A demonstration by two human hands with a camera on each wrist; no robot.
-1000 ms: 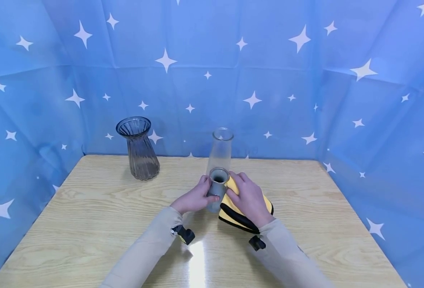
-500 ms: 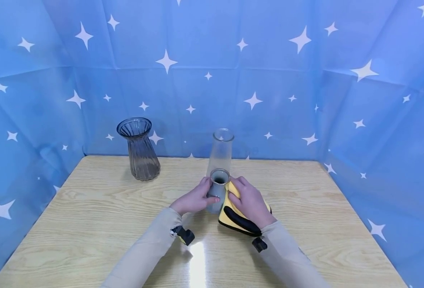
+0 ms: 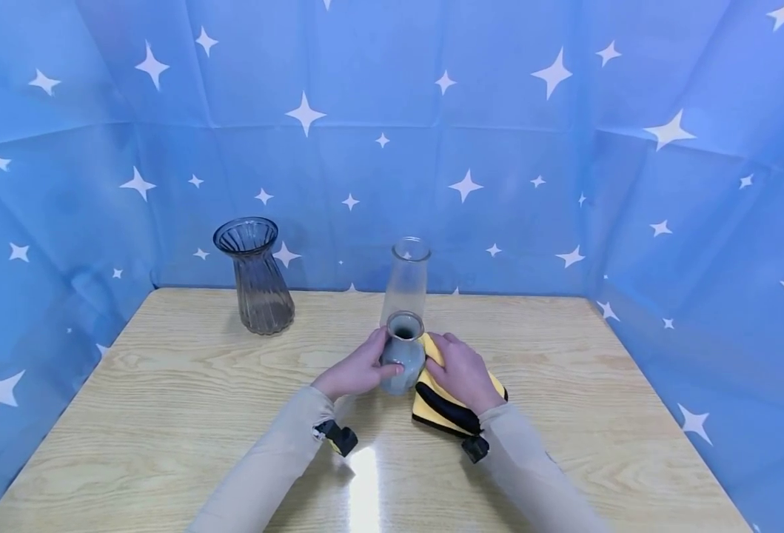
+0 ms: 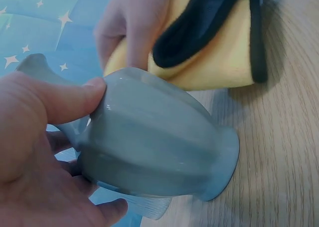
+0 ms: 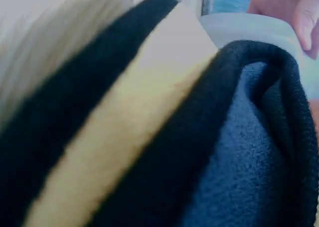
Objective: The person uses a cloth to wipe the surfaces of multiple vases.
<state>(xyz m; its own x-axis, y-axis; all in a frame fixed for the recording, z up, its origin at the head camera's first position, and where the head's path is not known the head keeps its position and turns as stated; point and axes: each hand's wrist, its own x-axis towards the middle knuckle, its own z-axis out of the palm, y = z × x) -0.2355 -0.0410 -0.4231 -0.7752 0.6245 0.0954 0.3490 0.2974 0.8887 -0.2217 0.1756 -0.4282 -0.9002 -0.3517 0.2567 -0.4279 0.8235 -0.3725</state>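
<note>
Standing near the middle of the table [image 3: 165, 385], the small grey vase [image 3: 401, 360] is the thing both hands work on; its mouth is open to the head camera and its base rests on the wood, tilted a little by the look of the left wrist view [image 4: 159, 152]; the left hand [image 3: 354, 370] grips it from nine o'clock, thumb and fingers curled round its belly; the right hand [image 3: 461, 374] presses a yellow cloth [image 3: 438, 400] with black trim against the vase's three o'clock side, fingers curved over the folded fabric and holding it; the right wrist view shows little but the cloth [image 5: 124, 137] close up, with a sliver of grey vase [image 5: 249, 27] beyond it.

Judging from how things lie, the wiping seems to be in hand and not finished: the cloth is touching only one flank of the vase, and whether the far side or the inside has been wiped I cannot tell.

Just behind the grey vase, at twelve o'clock, stands a tall clear glass vase [image 3: 406, 277], upright and untouched; well apart at ten o'clock, near the table's back edge, stands a dark ribbed glass vase [image 3: 258, 281] with a flared rim; a blue star-printed backdrop [image 3: 565, 148] closes in the table on three sides.
</note>
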